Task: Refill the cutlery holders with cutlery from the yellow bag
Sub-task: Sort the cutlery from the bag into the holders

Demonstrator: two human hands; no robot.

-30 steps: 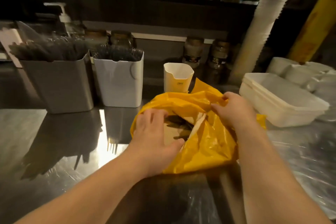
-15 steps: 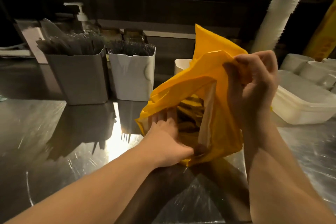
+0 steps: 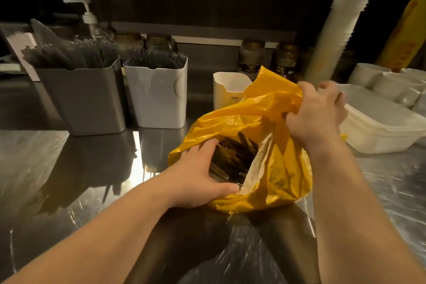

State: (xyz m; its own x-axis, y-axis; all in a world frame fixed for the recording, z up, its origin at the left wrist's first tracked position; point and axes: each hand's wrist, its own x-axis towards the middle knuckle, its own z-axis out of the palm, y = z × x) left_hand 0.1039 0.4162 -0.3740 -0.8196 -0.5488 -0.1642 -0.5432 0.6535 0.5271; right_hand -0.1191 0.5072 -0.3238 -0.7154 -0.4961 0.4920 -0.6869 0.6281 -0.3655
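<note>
Cutlery (image 3: 232,157) lies loose inside the yellow bag (image 3: 276,168), which stands on the table (image 3: 69,180) with its mouth tilted toward the wearer. Left grip (image 3: 198,175) is curled on the mouth's rim at 9 o'clock, fingers hooked inside and thumb along the near edge; it has hold of bag film only, no cutlery. Right grip (image 3: 315,113) is clenched on bunched film at 1 o'clock, raised above the mouth and propping it open.

Key relation: the cutlery sits just beside the left fingertips, at their 3 o'clock, long axes roughly 10 to 4 o'clock. The left grip is nearer, so it is the likely picker.

Grey holder (image 3: 87,99) and white holder (image 3: 159,97) stand at 10 to 11 o'clock, both stocked. The small cream holder (image 3: 228,90), at 12 o'clock just behind the bag, shows little inside
</note>
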